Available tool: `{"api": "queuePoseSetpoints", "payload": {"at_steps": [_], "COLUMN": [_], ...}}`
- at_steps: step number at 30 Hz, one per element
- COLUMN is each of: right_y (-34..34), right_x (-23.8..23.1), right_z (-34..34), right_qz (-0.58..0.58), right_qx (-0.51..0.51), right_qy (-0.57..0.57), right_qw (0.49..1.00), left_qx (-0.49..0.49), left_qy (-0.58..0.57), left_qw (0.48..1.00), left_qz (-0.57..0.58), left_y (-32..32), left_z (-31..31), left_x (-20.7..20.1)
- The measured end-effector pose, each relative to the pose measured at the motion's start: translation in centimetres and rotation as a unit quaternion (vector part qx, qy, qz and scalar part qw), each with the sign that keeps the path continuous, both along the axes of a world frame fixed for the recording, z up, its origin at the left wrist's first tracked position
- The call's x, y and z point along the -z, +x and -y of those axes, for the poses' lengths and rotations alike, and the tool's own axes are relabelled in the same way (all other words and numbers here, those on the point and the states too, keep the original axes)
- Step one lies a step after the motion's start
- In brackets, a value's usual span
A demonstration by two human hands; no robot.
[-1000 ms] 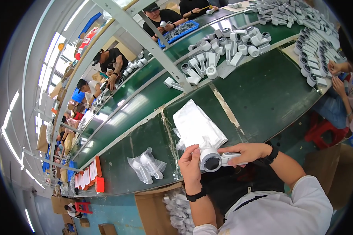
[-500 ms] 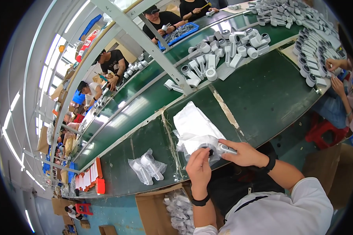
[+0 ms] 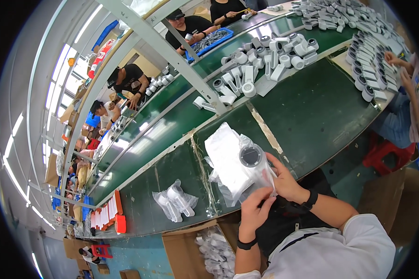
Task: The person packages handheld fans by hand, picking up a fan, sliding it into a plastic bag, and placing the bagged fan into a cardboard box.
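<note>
A white handheld device with a round grey-black head lies over a stack of clear plastic bags at the table's near edge. It looks to be inside a bag, its handle covered by film and fingers. My right hand is wrapped round its right side, thumb and fingers closed on the device through the film. My left hand pinches the bag's lower edge close to the right hand. To the left, bagged devices rest on the green table.
Loose white devices are heaped beyond a metal post. More stand in rows at right, near another person's hands. A cardboard box of bagged devices is below the table edge. Orange-and-white cartons stand at left.
The device's head has moved up over the bag stack and faces upward. My left hand has shifted down and right from the head to the bag's edge; my right hand now wraps its side.
</note>
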State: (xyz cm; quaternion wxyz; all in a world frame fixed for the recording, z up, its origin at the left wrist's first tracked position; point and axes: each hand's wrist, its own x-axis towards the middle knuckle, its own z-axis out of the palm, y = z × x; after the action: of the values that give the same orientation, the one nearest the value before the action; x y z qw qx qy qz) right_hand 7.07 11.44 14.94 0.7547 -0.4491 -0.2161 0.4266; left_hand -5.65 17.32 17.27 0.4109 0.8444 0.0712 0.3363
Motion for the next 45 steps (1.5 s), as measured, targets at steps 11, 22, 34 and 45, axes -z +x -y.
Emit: {"api": "queuePoseSetpoints", "payload": {"at_steps": [11, 22, 34, 45], "right_y": [-2.6, -0.8, -0.3, 4.3], "right_x": [-2.3, -2.2, 1.6, 1.8], "right_z": [0.3, -0.3, 1.3, 2.5], "right_qz": [0.366, 0.499, 0.449, 0.387], "right_qx": [0.115, 0.194, 0.072, 0.086], "right_qy": [0.005, 0.02, -0.016, -0.096], "right_qw": [0.924, 0.844, 0.891, 0.913], "left_qx": [-0.019, 0.055, -0.552, -0.649], "left_qy": [-0.621, -0.599, -0.056, 0.19], "left_qw": [0.78, 0.776, 0.831, 0.723], "left_qz": [0.074, 0.188, -0.033, -0.14], "left_y": [0.0, -3.6, -12.5, -8.9], "left_z": [0.9, -1.5, -10.6, -11.1], "left_x": [3.4, 2.1, 4.0, 3.9]}}
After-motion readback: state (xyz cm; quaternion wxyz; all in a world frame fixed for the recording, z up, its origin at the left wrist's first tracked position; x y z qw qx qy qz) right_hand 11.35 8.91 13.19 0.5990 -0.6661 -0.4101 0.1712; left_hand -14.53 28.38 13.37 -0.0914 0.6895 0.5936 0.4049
